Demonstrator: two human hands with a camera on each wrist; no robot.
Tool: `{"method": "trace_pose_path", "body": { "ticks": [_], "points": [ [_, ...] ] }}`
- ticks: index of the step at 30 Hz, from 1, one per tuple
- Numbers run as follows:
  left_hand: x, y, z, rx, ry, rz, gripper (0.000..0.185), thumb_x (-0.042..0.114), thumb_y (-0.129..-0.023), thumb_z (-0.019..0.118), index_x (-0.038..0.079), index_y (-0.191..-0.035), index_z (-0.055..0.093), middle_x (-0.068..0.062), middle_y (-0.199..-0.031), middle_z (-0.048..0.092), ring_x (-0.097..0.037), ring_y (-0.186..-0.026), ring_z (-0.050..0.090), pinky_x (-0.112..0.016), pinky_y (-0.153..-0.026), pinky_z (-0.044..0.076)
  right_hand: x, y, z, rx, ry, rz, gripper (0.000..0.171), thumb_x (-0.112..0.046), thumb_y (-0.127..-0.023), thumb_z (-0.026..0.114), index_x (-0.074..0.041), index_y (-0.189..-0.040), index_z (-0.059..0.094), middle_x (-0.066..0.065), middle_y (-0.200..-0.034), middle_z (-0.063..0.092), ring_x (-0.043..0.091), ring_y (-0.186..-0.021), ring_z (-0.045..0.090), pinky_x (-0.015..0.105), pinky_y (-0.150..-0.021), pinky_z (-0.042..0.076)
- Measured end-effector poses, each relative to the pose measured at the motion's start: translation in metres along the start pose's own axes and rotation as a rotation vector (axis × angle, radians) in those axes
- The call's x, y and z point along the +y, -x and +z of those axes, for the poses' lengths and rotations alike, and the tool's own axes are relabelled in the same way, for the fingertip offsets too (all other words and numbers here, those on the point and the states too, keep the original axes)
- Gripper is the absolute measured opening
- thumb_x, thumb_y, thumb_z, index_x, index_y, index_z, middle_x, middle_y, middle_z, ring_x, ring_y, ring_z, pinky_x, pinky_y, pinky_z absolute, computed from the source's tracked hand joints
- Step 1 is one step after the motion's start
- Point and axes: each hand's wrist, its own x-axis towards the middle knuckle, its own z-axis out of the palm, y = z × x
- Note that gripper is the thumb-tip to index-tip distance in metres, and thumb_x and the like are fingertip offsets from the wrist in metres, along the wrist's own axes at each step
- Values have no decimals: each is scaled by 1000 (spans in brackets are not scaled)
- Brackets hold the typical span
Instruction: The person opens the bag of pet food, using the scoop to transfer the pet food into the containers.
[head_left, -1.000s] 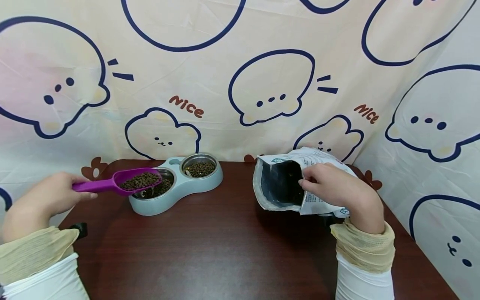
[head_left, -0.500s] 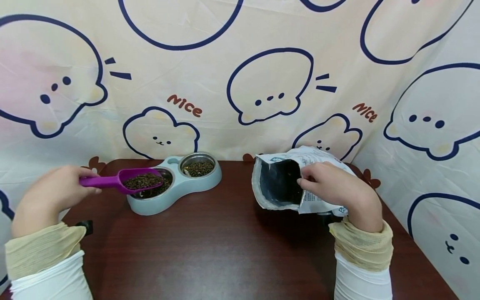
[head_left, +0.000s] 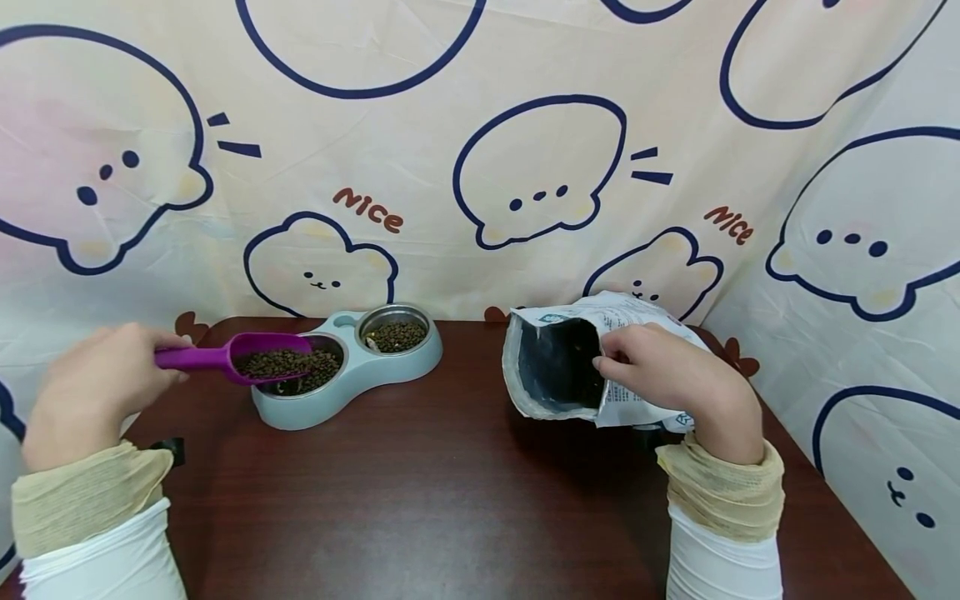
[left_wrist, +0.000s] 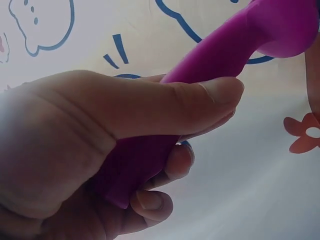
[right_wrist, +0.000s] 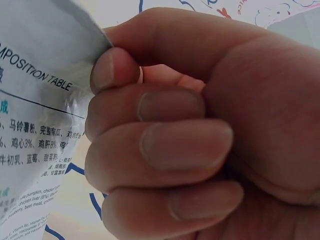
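Two steel bowls in one grey feeder on worktop, both holding kibble. One purple scoop, loaded, over the nearer bowl, gripped by left hand. One open bag, rim pinched by right hand.

On the table, the double bowl sits left of the open bag.
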Motion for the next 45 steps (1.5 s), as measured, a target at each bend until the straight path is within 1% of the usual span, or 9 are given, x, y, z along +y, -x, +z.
{"method": "trace_pose_path", "body": {
  "ticks": [9, 14, 17, 21, 25, 29, 35, 40, 45],
  "points": [
    [4, 3, -2, 108, -69, -15, 33, 1, -82, 85, -8, -113, 76, -31, -87, 72, -42, -76, 60, -53, -61, 49, 1, 0, 0, -3, -5, -1, 18, -22, -108, 64, -11, -98, 74, 0, -72, 54, 14, -72, 54, 30, -64, 44],
    [12, 6, -2, 172, -96, 4, 28, -5, -82, 81, -7, -109, 78, -33, -87, 72, -43, -76, 59, -58, -62, 52, 1, 0, 0, -3, -2, -4, 18, -22, -108, 64, -12, -96, 74, 0, -71, 54, 14, -72, 54, 30, -63, 44],
    [17, 6, -1, 205, -110, 22, 29, -8, -82, 78, -6, -110, 79, -33, -87, 72, -43, -78, 58, -60, -65, 52, 1, -1, 0, -3, 5, -3, 19, -22, -108, 63, -12, -96, 74, 0, -71, 53, 14, -72, 53, 30, -64, 44],
    [19, 4, 0, 215, -120, 36, 29, -10, -82, 76, -6, -110, 79, -32, -86, 72, -43, -78, 58, -59, -68, 51, 1, -1, 1, -4, 6, 0, 19, -23, -108, 63, -12, -96, 74, -1, -71, 53, 14, -72, 53, 30, -64, 43],
    [16, 1, 2, 231, -107, 31, 30, -11, -80, 79, -7, -110, 79, -34, -87, 71, -45, -76, 59, -63, -71, 52, 2, 0, 0, -4, 4, -3, 19, -22, -107, 64, -12, -97, 74, 0, -71, 54, 14, -72, 54, 30, -64, 44],
    [15, 4, 2, 259, -117, 32, 35, -10, -77, 85, -8, -111, 77, -35, -84, 71, -44, -72, 58, -65, -70, 53, 2, 0, 0, -3, 2, -7, 18, -22, -107, 64, -11, -98, 75, 0, -73, 56, 14, -73, 54, 30, -64, 45],
    [20, 5, 2, 328, -158, 53, 31, -8, -78, 85, -5, -109, 79, -30, -76, 70, -42, -72, 55, -63, -68, 54, 1, 0, 0, -8, -8, 0, 18, -22, -108, 64, -11, -98, 74, 0, -72, 55, 14, -73, 54, 30, -64, 45],
    [27, 3, 4, 346, -183, 60, 36, -10, -77, 85, -5, -112, 79, -29, -77, 70, -44, -78, 54, -61, -70, 53, 1, 1, 0, -18, -26, 5, 18, -22, -108, 64, -10, -100, 74, 0, -72, 53, 14, -72, 54, 29, -63, 45],
    [28, 1, 6, 366, -182, 72, 37, -12, -77, 83, -8, -113, 77, -31, -81, 71, -47, -83, 54, -61, -73, 50, 1, 1, 0, -11, -18, -4, 18, -22, -108, 64, -11, -99, 74, 0, -71, 53, 14, -71, 53, 29, -63, 44]
  ]
}}
